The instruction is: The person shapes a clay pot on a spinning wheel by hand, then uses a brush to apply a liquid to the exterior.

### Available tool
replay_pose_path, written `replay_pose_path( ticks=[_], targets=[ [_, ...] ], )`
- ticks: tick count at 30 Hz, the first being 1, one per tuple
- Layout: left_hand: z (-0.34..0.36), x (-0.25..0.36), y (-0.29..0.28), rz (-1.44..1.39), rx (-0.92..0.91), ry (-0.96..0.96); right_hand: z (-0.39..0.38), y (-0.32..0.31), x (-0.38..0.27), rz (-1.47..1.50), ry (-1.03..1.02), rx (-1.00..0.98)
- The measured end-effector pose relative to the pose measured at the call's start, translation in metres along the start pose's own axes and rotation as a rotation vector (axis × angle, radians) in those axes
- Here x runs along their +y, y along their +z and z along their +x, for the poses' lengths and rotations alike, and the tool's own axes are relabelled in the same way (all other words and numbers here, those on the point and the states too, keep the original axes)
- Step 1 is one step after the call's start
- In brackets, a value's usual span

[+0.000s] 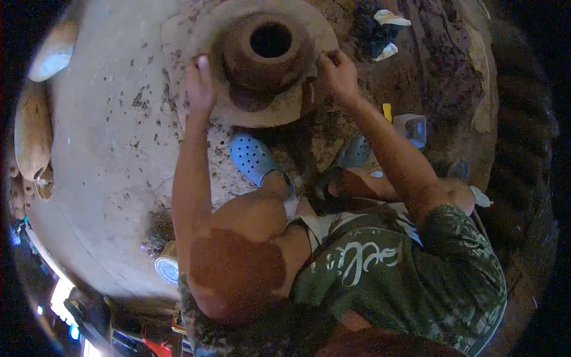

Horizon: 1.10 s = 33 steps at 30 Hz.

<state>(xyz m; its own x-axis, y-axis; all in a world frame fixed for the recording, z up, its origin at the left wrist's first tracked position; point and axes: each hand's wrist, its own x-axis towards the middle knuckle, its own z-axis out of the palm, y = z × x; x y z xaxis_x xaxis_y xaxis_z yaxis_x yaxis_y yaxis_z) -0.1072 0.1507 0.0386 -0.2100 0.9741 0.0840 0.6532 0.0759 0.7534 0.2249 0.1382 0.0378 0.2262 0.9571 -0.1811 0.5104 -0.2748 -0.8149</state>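
Observation:
A brown clay pot (235, 59) with a rounded body and a dark round mouth stands upright on a pale round board (267, 119). My left hand (200, 86) is at the board's left side, seen nearly edge-on. A pale-tipped digit points straight away from me, and the other fingers are partly hidden. On the opposite side, my right hand (339, 76) is near the board's right edge, its fingers curled together. Whatever may be in them is too small to make out. Both hands are apart from the pot's wall.
My feet, in blue clogs (253, 157), rest just before the board. A clear plastic container (410, 129) and a yellow piece (387, 112) lie to the right. Dark plastic (372, 35) lies at far right, a tin (167, 268) at near left, long clay-coloured vessels (34, 131) at the left edge.

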Motion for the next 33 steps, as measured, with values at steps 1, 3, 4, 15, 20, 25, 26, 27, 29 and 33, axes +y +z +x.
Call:
replay_pose_path(
  ticks=[1,3,4,15,20,25,26,27,29,33],
  targets=[
    [0.001,-0.004,0.012,0.009,0.01,0.015,0.005,0.006,0.001,0.002,-0.004,0.009],
    [-0.001,-0.012,0.024,-0.019,0.043,0.022,0.014,0.023,-0.01,0.014,-0.026,0.015],
    [-0.003,-0.012,0.036,-0.079,0.041,0.022,0.019,0.029,-0.005,0.115,-0.044,0.023],
    [-0.008,0.041,0.041,-0.412,-0.066,-0.38,0.03,0.054,-0.028,0.497,0.266,0.013],
    [0.005,0.001,0.067,-0.974,-0.023,-0.552,0.029,0.058,-0.052,0.595,0.222,0.058],
    [0.002,0.04,0.052,-1.009,-0.004,-0.65,0.04,0.056,-0.037,0.432,0.173,0.052],
    [0.001,0.028,0.051,-0.995,0.0,-0.61,0.028,0.057,-0.063,0.465,0.21,0.044],
    [0.001,0.011,0.053,-0.979,0.004,-0.571,0.02,0.059,-0.079,0.497,0.247,0.035],
    [0.004,0.029,0.048,-0.847,-0.046,-0.555,0.026,0.055,-0.067,0.441,0.123,0.024],
    [-0.002,0.039,0.047,-0.55,-0.104,-0.522,0.054,0.068,-0.01,0.38,0.052,0.059]
  ],
)
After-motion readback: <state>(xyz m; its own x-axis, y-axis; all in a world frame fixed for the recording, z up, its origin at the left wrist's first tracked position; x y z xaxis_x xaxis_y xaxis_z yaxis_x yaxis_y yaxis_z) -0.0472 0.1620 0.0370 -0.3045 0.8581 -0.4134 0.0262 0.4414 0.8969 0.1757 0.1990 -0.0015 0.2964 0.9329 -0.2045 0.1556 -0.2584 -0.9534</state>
